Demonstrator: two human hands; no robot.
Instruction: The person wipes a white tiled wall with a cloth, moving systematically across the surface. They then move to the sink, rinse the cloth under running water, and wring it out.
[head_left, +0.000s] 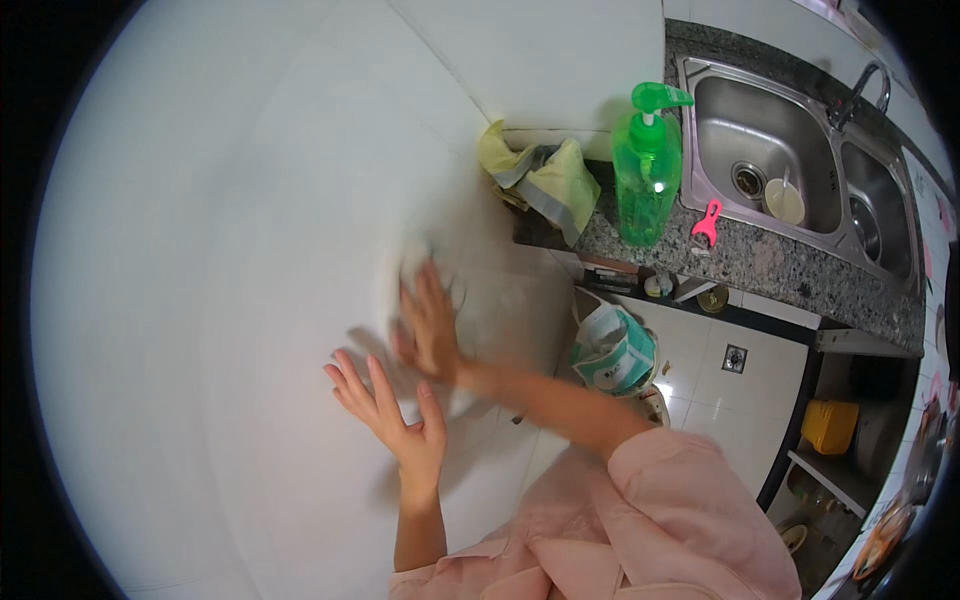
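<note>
Before me is a smooth white tiled wall (247, 225). My left hand (394, 420) is raised at or near it with fingers spread and holds nothing; whether it touches is unclear. Above and to the right, my right hand (431, 322) lies flat against the wall, blurred, with its fingers stretched upward. A pale, blurred shape shows around its fingertips; whether that is a thin cloth under the palm cannot be told. Nearest on the right are a crumpled yellow and grey cloth (559, 184) and a green pump bottle (646, 180) on the granite counter (780, 274).
A pink peeler-like tool (707, 223) lies by the steel double sink (750, 112), which holds a pale cup (784, 201) under a curved faucet (855, 94). Below stand a bag-lined bin (615, 352) and, on a low shelf, a yellow container (830, 426). The counter edge juts out at right.
</note>
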